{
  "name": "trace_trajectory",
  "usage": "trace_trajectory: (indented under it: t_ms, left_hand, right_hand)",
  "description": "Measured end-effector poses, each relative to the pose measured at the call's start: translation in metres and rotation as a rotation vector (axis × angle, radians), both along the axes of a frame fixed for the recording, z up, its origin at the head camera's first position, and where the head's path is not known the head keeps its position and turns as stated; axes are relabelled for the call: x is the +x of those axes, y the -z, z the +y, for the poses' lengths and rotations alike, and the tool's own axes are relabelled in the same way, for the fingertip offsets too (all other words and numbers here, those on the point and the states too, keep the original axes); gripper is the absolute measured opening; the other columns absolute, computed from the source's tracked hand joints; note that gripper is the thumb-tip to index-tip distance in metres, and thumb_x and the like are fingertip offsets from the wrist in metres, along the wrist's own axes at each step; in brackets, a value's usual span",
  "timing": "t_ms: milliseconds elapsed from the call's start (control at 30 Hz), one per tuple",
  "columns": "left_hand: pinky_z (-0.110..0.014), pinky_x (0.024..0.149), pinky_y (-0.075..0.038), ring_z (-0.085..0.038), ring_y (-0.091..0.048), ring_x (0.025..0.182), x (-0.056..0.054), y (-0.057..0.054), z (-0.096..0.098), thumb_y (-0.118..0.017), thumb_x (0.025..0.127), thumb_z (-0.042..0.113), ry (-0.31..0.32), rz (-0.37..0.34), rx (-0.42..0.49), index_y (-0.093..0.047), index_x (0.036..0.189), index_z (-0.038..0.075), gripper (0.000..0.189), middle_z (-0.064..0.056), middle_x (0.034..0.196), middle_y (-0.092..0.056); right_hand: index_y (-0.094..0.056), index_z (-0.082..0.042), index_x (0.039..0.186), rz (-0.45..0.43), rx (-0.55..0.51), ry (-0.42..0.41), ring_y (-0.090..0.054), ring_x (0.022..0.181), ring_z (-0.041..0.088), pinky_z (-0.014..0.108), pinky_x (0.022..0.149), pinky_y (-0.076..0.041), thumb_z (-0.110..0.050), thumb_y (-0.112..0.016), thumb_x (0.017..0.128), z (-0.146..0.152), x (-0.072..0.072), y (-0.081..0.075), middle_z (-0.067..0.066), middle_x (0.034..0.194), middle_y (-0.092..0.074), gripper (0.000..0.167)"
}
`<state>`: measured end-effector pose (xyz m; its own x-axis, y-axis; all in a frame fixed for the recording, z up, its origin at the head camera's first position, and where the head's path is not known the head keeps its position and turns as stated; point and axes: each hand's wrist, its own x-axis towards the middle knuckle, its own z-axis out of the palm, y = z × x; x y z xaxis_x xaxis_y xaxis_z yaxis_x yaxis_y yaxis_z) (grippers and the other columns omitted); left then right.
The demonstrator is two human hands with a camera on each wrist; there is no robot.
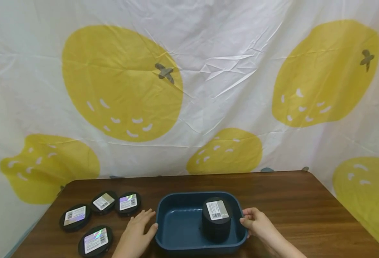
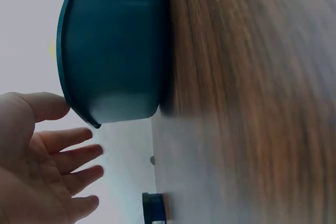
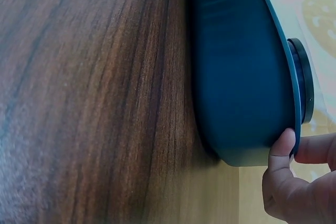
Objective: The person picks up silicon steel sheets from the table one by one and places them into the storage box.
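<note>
Keep it level!

Blue tray point(image 1: 183, 227) on the surface point(image 1: 305, 215), black stack point(image 1: 216, 229) inside, toward the right. My right fingers point(image 3: 282, 146) pinch its rim; my left fingers point(image 2: 81, 158) spread apart, thumb point(image 2: 50, 106) touching. Even pressure should steady that stack.

Left grip point(image 1: 137, 230) splayed, right grip point(image 1: 257, 223) pinched

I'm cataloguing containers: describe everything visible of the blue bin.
The blue bin is a plastic-looking, open-topped rounded rectangle with a thin rim, glossy floor and faint outer ridges. It sits upright on the brown table, long sides running left to right. A black cylinder stands in its right half. The left hand touches its left end; the right hand pinches the rim at the other.
</note>
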<state>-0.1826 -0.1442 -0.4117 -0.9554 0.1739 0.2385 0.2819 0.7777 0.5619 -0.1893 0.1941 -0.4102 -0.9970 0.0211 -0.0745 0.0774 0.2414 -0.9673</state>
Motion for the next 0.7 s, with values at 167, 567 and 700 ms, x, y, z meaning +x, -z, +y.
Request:
trace_trajectory:
  t_ms: [167,567,700]
  left_hand:
    - [-0.066,0.102,-0.015,-0.04,-0.028,0.133,0.003,-0.002,-0.002,-0.051,0.094,0.035,-0.004,0.016,-0.047,-0.042,0.138,0.002,0.056,-0.02,0.144,-0.036]
    - [-0.066,0.102,-0.015,-0.039,-0.022,0.136,0.01,-0.002,-0.027,-0.048,0.091,0.052,-0.062,0.14,-0.248,-0.032,0.146,0.016,0.067,-0.016,0.15,-0.025]
    - [-0.067,0.101,-0.014,-0.041,-0.022,0.136,0.012,-0.002,-0.037,-0.047,0.09,0.055,-0.077,0.11,-0.269,-0.032,0.146,0.015,0.07,-0.017,0.15,-0.025]
  right_hand:
    - [-0.043,0.018,0.11,0.005,0.019,0.005,-0.046,0.062,0.018,0.025,0.049,-0.043,0.006,-0.055,0.085,-0.001,0.0,-0.001,0.012,0.084,-0.048,0.03]
    - [-0.042,0.018,0.11,0.002,0.017,-0.017,-0.047,0.061,0.017,0.025,0.049,-0.044,0.007,-0.054,0.086,0.0,-0.001,0.001,0.012,0.084,-0.05,0.03]
    - [-0.042,0.018,0.109,0.004,0.011,-0.007,-0.047,0.062,0.017,0.025,0.049,-0.043,0.007,-0.055,0.085,-0.001,0.0,0.0,0.012,0.084,-0.05,0.029]
